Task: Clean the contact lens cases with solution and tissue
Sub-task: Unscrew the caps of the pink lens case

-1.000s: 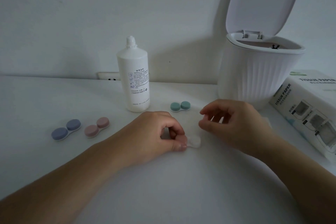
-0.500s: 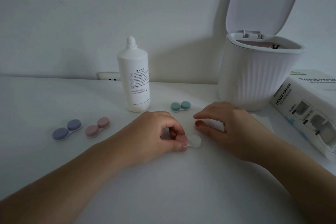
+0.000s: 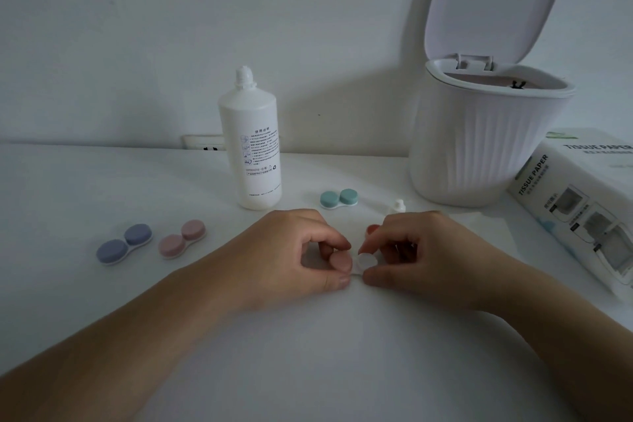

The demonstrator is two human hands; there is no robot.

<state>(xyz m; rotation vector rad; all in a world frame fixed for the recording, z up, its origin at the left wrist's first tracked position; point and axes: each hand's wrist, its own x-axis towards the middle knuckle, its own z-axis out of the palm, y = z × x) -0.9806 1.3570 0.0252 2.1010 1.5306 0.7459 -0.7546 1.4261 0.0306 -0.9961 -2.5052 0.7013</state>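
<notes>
Both hands meet at the near middle of the white counter (image 3: 102,181), left hand (image 3: 291,250) pinching a small white contact lens case's (image 3: 356,265) pink-capped end, right hand's (image 3: 421,250) fingers (image 3: 371,279) gripping its uncapped white well.

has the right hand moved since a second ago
Yes. The right hand has come toward the left hand and nearer the camera, away from the bin, onto the white case.
</notes>
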